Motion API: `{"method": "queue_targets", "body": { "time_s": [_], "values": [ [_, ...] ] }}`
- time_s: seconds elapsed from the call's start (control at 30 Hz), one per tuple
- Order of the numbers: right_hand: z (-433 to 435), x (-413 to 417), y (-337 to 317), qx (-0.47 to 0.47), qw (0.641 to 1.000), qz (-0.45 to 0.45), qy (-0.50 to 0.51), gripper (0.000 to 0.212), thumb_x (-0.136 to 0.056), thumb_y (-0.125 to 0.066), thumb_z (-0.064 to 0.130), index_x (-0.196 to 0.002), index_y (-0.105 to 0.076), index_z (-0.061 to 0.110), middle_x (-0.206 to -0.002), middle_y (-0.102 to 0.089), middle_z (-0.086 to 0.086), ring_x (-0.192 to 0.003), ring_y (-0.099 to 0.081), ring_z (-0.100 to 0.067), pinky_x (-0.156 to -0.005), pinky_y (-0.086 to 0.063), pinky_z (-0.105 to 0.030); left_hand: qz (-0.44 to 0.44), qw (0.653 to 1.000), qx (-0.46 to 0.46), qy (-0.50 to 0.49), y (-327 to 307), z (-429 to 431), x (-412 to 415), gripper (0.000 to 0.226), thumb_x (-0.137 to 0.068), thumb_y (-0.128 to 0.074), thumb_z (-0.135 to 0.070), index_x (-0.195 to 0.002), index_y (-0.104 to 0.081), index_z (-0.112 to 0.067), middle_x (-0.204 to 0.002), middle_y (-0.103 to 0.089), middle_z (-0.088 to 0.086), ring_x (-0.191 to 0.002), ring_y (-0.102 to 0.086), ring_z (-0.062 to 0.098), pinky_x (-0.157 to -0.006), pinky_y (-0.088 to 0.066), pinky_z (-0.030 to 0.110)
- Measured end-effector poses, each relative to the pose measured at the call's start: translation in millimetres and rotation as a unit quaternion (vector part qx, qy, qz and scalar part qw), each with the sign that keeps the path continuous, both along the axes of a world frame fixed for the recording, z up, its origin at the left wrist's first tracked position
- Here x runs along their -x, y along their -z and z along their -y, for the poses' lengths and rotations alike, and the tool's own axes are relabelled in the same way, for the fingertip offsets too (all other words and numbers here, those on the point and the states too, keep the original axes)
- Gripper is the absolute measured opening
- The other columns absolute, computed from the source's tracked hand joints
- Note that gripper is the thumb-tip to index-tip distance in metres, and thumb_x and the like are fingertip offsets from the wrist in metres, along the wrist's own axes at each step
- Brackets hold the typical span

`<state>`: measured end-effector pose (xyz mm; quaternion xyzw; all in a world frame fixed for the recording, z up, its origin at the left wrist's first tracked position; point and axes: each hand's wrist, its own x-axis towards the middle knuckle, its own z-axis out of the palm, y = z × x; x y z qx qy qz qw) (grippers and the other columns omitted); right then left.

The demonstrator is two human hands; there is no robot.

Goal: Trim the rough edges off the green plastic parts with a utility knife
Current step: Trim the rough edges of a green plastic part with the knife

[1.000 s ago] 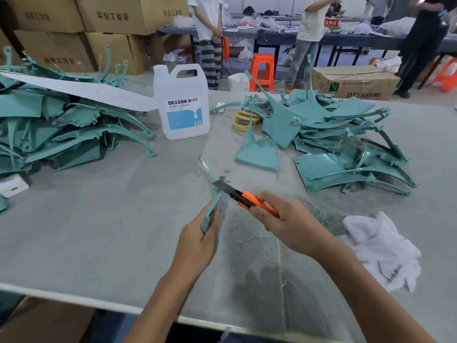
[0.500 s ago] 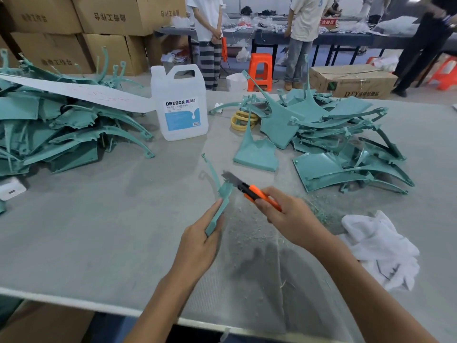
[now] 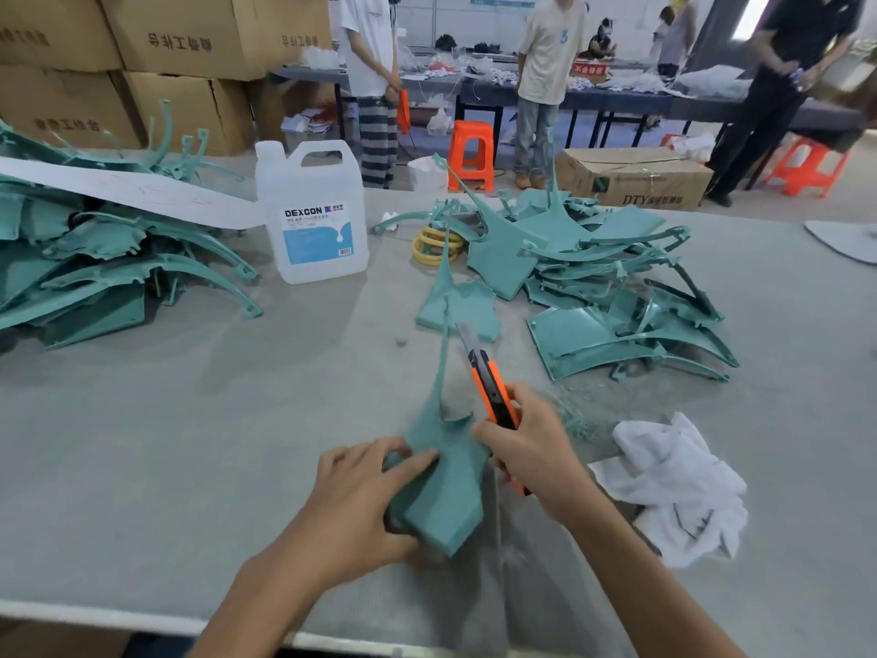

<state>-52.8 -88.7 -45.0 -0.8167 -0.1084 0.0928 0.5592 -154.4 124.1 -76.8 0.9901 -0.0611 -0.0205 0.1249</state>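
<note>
The green part (image 3: 446,491) is smooth, matt teal plastic. The utility knife (image 3: 491,391) has a glossy orange plastic body and a dull grey metal blade. The desk (image 3: 190,420) wears grey, matt, felt-like cloth. Near its right edge, the white rag (image 3: 678,486) is soft, crumpled cloth.

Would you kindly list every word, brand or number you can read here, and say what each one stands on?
"DEXCON": label of the white jug; its smaller print is too small to read.
"DTY": side of the cardboard box beyond the table; the characters after it are blurred.
"3": chest of a beige T-shirt.
Stacked cartons: printed characters, upside down, not legible.
Red sign: too small to read.
</note>
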Motion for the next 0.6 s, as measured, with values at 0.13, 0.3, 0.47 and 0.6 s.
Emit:
{"method": "queue_targets", "body": {
  "time_s": [0.13,0.3,0.47,0.6],
  "values": [
    [3.8,13.2,14.2,0.099,0.995,0.026,0.015,0.028,-0.079,-0.069,0.028,-0.105,-0.057,0.032,-0.077,-0.063,0.004,-0.067,-0.062,-0.021,-0.067,-0.056,-0.042,-0.111,0.992,0.023,-0.055,-3.5,20.3,4.5,0.14,-0.038,-0.02,-0.111,-0.158,-0.003,-0.042,-0.169,0.009,0.0,-0.153,0.019,0.022,-0.12,0.014,0.044],
    [4.0,25.0,9.4,0.085,0.994,0.057,-0.038,0.024,-0.086,-0.073,0.03,-0.105,-0.059,0.033,-0.071,-0.062,0.008,-0.063,-0.059,-0.012,-0.067,-0.054,-0.04,-0.021,0.992,0.013,-0.125,9.4,36.3,-8.8,0.1,-0.07,-0.032,-0.093,-0.153,-0.018,-0.039,-0.169,-0.001,0.001,-0.155,0.009,0.019,-0.121,0.006,0.049],
    [39.7,21.6,-8.1,0.184,0.974,0.121,-0.051,0.015,-0.097,-0.053,0.055,-0.098,-0.053,0.04,-0.069,-0.064,0.005,-0.058,-0.058,-0.009,-0.06,-0.048,-0.035,-0.007,0.988,0.043,-0.146,11.3,-0.1,-28.3,0.097,-0.061,-0.028,-0.101,-0.146,-0.024,-0.055,-0.169,0.0,0.002,-0.154,0.011,0.017,-0.12,0.001,0.048],
    [60.4,24.7,-9.8,0.341,0.915,0.204,-0.065,0.037,-0.092,-0.033,0.07,-0.098,-0.044,0.036,-0.06,-0.057,0.008,-0.058,-0.059,-0.013,-0.055,-0.045,-0.034,0.038,0.987,0.052,-0.148,16.5,-5.4,-32.8,0.103,-0.059,-0.019,-0.105,-0.146,-0.031,-0.051,-0.167,-0.011,-0.002,-0.153,0.001,0.013,-0.118,-0.008,0.04]
  ]
}}
